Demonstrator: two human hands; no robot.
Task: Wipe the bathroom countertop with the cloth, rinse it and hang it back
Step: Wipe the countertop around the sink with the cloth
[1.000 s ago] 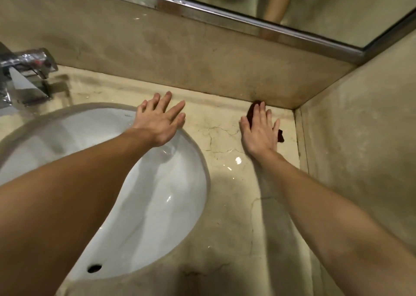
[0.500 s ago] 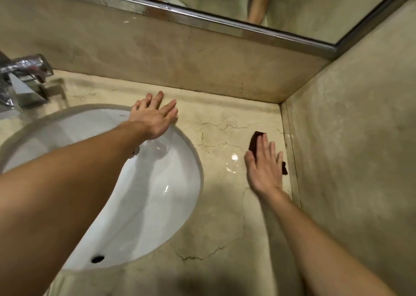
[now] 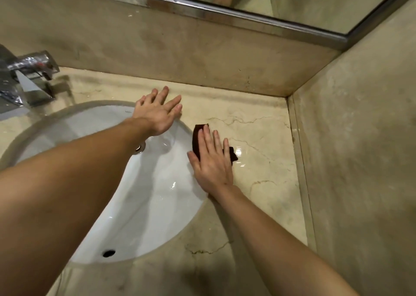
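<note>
Cloth (image 3: 198, 138) lies flat under your right hand (image 3: 211, 163), pressed to the marble countertop (image 3: 265, 165) just beside the right rim of the basin. Your palm and straightened fingers (image 3: 206, 138) cover most of it; a dark brown edge shows ahead of your fingertips and a small corner pokes out past your little finger. You are not pinching it: the hand is spread flat, holding the cloth down by pressure alone. A wet sheen glints on the stone just right of that corner. Your left hand (image 3: 158, 113) is spread wide with nothing in it, fingers splayed, hovering over the back rim of the sink (image 3: 144, 194); you cannot tell from this view whether the fingertips touch the counter. The white oval sink is set under the countertop and holds no objects; its drain (image 3: 139, 148) shows just below your left forearm and an overflow hole (image 3: 109, 253) sits in the near wall. A chrome faucet (image 3: 27, 75) stands at the far left, well apart from both hands. Above the stone backsplash, the mirror (image 3: 315, 0) reflects your arms.
</note>
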